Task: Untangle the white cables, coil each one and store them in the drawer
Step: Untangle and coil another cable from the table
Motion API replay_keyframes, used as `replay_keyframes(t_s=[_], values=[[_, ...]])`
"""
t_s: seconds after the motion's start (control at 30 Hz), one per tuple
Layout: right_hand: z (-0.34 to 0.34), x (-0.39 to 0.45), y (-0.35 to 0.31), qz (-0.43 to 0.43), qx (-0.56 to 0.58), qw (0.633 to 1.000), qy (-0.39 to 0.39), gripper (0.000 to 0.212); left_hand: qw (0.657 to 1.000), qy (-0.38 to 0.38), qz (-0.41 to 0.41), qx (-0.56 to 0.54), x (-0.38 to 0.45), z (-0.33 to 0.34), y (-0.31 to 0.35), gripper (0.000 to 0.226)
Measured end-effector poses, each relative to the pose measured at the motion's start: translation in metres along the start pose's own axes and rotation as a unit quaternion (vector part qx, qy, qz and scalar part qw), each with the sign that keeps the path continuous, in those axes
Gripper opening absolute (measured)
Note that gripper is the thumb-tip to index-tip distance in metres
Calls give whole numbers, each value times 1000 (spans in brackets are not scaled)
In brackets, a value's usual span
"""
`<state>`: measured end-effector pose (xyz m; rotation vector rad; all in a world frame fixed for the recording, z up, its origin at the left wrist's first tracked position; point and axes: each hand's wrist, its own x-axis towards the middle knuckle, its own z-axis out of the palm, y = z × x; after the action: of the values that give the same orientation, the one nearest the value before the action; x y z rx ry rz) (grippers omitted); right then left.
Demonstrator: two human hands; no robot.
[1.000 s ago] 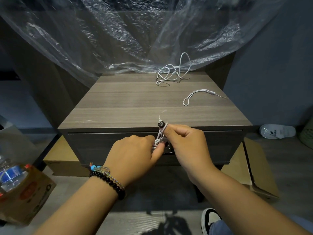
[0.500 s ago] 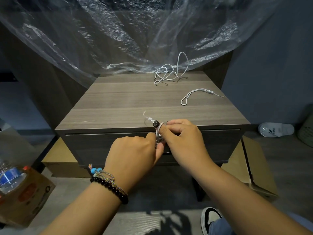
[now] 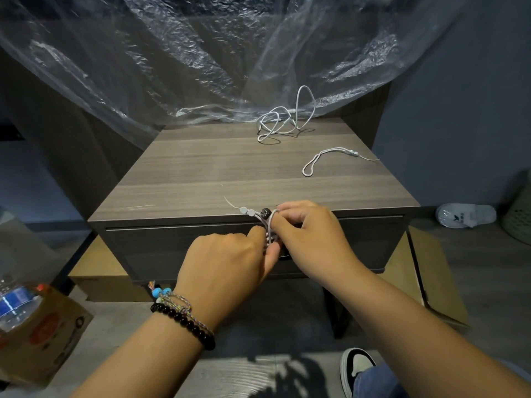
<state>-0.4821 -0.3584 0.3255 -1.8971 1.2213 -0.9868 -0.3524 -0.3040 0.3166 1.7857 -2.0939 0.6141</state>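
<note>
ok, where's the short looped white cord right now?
Head view: the short looped cord lies loose on the nightstand top, right side, in front of the tangled white cable at the back edge, untouched by either hand.

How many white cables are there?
3: one tangled cable at the table's back edge, one looped cord on its right side, one coil gripped by the left hand and right hand.

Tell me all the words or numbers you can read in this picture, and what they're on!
No text reads clearly.
Cardboard box: red and dark print, too blurred to read.
Bottle in that box: blue label, too blurred to read.
White slipper on the floor: a dark logo mark, no legible letters.
Nightstand, cables and plastic sheet: no writing visible.
</note>
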Motion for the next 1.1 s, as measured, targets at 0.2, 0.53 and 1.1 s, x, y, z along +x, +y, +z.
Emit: replay_keyframes(t_s=[0.2, 0.53, 1.1], values=[[-2, -2, 0, -14, 4, 1000, 3, 37, 1000, 4, 0, -6, -1, -1, 1, 35], [0, -1, -5, -52, 71, 996, 16, 18, 1000, 2, 14, -20, -3, 1, 0, 37], [-27, 5, -6, 45, 256, 952, -163, 10, 824, -156, -125, -530, 6, -19, -17, 41]])
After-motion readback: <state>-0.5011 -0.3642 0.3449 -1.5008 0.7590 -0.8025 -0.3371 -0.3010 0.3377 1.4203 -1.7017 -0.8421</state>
